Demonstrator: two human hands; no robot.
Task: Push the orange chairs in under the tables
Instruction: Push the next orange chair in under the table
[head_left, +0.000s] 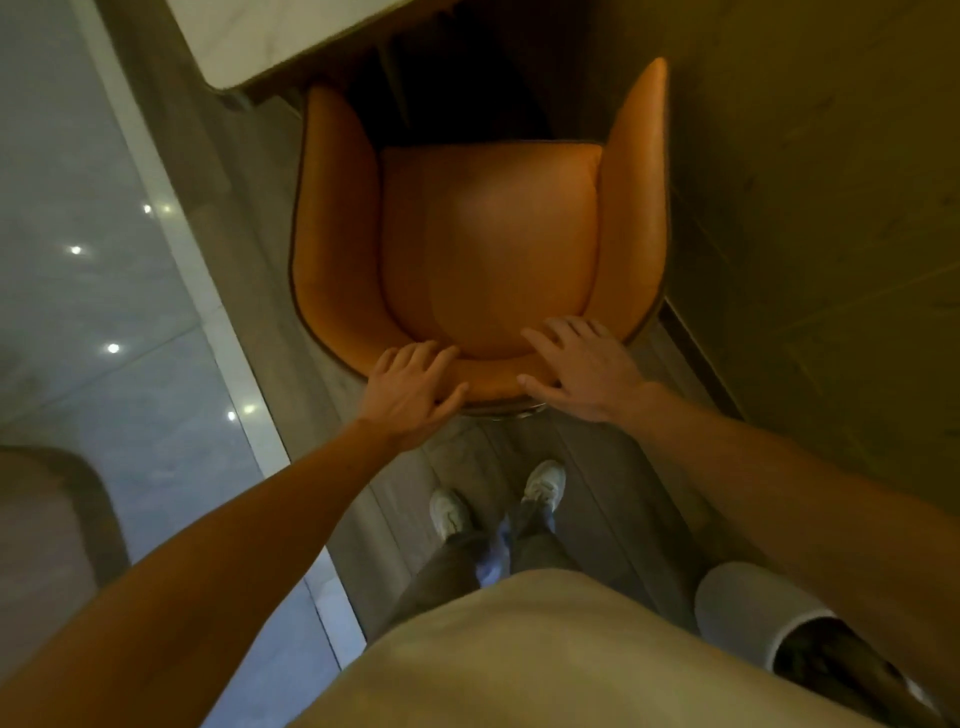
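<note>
Beige shirt front (545, 654) fills the bottom edge, closest to the lens, with grey-green trousers (452, 566) and two white sneakers (545, 486) below it on grey wood-look floor planks (613, 493). Both bare forearms reach forward from there to the orange leather tub chair with curved backrest and dark piping (488, 244).

Left hand (415, 387) lies on the chair's back rim, left of centre, fingers draped over the padded top edge, thumb on the outer side; a loose grasp on the rim, not a clenched fist. Right hand (584, 366) sits on the same rim, right of centre, fingers spread flat onto the inner face of the backrest, thumb along the top edge; open-palmed press rather than a closed grip.

Chair stands just ahead of the feet, seat facing away from the person. Its front edge and arm tips meet the dark gap under the white marble-look tabletop (270, 41), whose corner shows beyond the chair's left arm. Seat still mostly out in the open, not tucked under.

Left of the chair, glossy pale tile floor (93, 291) with light reflections. Right of the chair, a dull olive-gold wall panel (810, 208), close beside the arm.
</note>
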